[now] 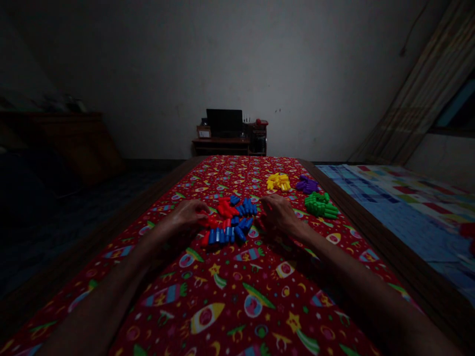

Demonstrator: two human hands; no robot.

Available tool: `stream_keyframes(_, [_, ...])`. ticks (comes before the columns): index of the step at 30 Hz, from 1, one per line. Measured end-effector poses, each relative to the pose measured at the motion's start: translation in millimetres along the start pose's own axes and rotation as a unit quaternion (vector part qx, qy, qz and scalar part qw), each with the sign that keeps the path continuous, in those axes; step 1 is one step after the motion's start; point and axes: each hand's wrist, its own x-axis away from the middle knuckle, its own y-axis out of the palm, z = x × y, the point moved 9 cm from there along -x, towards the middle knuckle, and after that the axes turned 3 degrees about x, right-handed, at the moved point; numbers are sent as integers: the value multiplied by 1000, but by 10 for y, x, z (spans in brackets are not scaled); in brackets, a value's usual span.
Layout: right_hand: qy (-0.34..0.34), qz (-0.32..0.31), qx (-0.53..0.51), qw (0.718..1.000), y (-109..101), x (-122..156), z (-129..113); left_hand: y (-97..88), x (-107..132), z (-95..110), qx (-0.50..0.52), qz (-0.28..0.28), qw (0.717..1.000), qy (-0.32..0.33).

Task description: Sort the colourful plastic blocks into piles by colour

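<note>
A mixed heap of red and blue plastic pieces [232, 220] lies on a red patterned cloth [245, 296] between my hands. My left hand [187, 215] rests at the heap's left edge, fingers curled against red pieces. My right hand [276, 213] rests at the heap's right edge, fingers bent down onto the cloth near the blue pieces. What either hand holds is hidden in the dim light. Sorted piles lie beyond: yellow pieces [279, 182], purple pieces [307, 185] and green pieces [321, 204].
The cloth covers a long table with a wooden edge [371, 222]. A checked mattress or mat [401, 202] lies to the right. A small desk with a dark monitor [224, 122] stands against the far wall. The left side is dark.
</note>
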Motion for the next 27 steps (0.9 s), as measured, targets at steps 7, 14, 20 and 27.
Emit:
stream_keyframes(7, [-48,2,-45,998,19,26,-328,-167,77,303,223,135,965,17])
stream_keyframes(14, [-128,38,-72,989,-95,57,-740,252,196,859,362,53,928,72])
stream_keyframes(20, [-104,27,-31,994,-21,40,-645,305,208,885,325,35,941,85])
stream_keyframes(27, [143,118,-110,976,-228,-13,598,94,168,668,59,4,993,100])
